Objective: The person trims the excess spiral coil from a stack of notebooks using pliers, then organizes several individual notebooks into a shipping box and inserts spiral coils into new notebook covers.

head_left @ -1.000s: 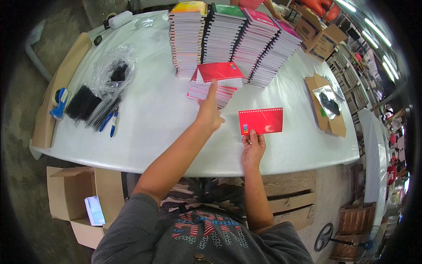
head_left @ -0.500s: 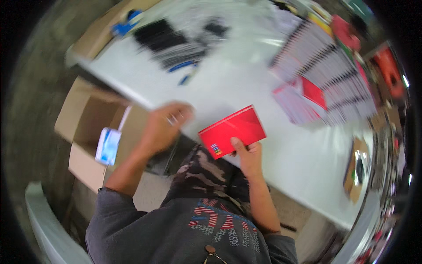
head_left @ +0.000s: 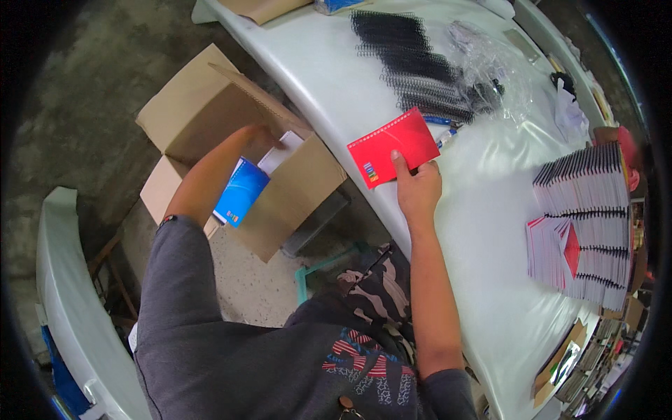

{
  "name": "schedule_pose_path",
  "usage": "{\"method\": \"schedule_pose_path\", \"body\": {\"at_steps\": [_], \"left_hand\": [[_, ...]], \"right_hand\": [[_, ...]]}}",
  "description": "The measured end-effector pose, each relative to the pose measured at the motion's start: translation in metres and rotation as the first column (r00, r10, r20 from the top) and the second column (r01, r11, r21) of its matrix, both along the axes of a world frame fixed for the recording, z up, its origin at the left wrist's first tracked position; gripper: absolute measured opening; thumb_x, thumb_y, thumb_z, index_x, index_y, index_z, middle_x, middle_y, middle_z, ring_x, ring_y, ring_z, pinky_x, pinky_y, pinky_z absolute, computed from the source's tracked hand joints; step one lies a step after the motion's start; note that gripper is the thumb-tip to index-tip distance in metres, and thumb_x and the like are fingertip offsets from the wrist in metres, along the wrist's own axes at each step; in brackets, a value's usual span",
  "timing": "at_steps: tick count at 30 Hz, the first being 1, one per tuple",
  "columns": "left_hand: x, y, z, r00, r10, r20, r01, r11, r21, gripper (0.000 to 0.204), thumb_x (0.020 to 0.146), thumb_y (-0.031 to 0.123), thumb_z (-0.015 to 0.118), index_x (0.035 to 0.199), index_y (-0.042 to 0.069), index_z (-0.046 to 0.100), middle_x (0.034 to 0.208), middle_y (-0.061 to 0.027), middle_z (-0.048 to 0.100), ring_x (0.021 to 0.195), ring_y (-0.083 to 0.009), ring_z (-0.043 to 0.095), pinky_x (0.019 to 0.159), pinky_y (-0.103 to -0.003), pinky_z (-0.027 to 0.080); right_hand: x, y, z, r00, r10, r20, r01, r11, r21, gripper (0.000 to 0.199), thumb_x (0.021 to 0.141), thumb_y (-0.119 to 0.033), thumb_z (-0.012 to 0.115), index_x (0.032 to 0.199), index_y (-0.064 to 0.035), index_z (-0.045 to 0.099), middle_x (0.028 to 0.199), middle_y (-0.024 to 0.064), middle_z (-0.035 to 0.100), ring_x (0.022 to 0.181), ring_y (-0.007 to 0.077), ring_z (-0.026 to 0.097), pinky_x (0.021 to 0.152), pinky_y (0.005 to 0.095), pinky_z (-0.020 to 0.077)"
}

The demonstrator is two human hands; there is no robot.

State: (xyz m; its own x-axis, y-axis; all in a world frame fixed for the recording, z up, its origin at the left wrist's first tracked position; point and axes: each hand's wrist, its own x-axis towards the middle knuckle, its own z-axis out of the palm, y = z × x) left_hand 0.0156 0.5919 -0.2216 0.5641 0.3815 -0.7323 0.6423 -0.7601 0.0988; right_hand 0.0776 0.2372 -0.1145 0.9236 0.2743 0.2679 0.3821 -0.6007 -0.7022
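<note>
My right hand (head_left: 420, 182) pinches a red notebook cover (head_left: 395, 145), thumb on top, over the table's left edge. A row of punched holes runs along its upper edge, and no coil shows in it. Inside the open cardboard box (head_left: 290, 189) is my left hand (head_left: 257, 138), its fingers in shadow and partly hidden next to a white pad of paper (head_left: 281, 151). Whether those fingers grip the pad cannot be made out. Beneath my left forearm, a blue-covered notebook (head_left: 241, 192) leans out of the box.
Black spiral coils (head_left: 406, 56) lie in rows on the white table (head_left: 483, 231), beside crumpled clear plastic (head_left: 483, 59) and a blue-handled tool (head_left: 441, 121). Stacked coil-bound notebooks (head_left: 595, 231) stand at the right. A white chair arm (head_left: 77, 301) curves at my left.
My left hand has gone from above the table edge into the cardboard box. My right hand still holds the red cover. The view has swung left toward the box.
</note>
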Motion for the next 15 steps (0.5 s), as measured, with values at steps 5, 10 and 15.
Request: {"method": "schedule_pose_path", "body": {"at_steps": [5,10,15], "left_hand": [[0.003,0.004,-0.036,0.989,0.016,-0.15,-0.068,0.936,-0.347,0.052,0.068,0.031,0.071,0.11,0.001,0.06,0.105,-0.0177,0.063,0.097,-0.0291,0.061,0.085,-0.04,0.047],[0.0,0.008,-0.062,0.973,0.063,-0.223,-0.172,0.842,-0.511,0.053,0.068,0.03,0.071,0.111,0.002,0.06,0.105,-0.0171,0.063,0.097,-0.0291,0.061,0.085,-0.04,0.047],[0.008,0.009,-0.064,0.967,0.077,-0.241,-0.204,0.802,-0.561,0.053,0.067,0.028,0.072,0.111,0.002,0.059,0.105,-0.0165,0.063,0.096,-0.029,0.061,0.085,-0.04,0.047]], "right_hand": [[-0.004,0.008,0.007,0.998,0.054,-0.031,-0.049,0.989,0.14,0.029,0.078,-0.032,0.068,0.074,-0.0039,0.066,0.073,0.0147,0.058,0.064,0.0307,0.055,0.061,0.0421,0.0429],[-0.006,0.008,0.008,1.0,0.028,0.013,-0.028,0.999,0.017,0.025,0.079,-0.03,0.067,0.073,-0.0057,0.066,0.07,0.0117,0.06,0.066,0.0293,0.055,0.061,0.041,0.0417],[-0.007,0.009,0.016,0.998,0.063,0.016,-0.063,0.997,0.052,0.022,0.078,-0.028,0.067,0.073,-0.0061,0.066,0.069,0.0089,0.061,0.07,0.028,0.055,0.064,0.04,0.0411]]}}
